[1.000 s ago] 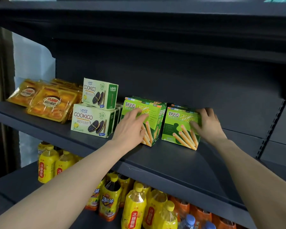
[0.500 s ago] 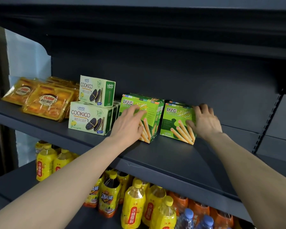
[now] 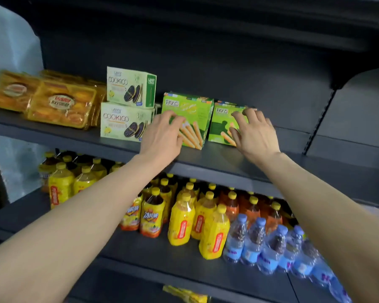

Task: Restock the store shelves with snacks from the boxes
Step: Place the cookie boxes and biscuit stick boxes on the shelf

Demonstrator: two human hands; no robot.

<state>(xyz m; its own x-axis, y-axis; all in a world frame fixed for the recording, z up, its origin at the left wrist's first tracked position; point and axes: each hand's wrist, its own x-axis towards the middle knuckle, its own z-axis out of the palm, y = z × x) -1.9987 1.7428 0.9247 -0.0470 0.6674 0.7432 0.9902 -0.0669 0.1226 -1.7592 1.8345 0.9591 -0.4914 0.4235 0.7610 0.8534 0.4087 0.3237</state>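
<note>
Your left hand (image 3: pixel 162 136) and right hand (image 3: pixel 253 132) rest relaxed and flat-fingered, each against a green biscuit-stick box (image 3: pixel 195 119) on the shelf (image 3: pixel 217 162).

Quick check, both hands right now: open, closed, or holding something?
Left hand: open, fingers on the front of the left green biscuit-stick box.
Right hand: open, fingers spread against the right green biscuit-stick box.

"COOKICO" on two stacked cookie boxes (image 3: pixel 127 106).
</note>
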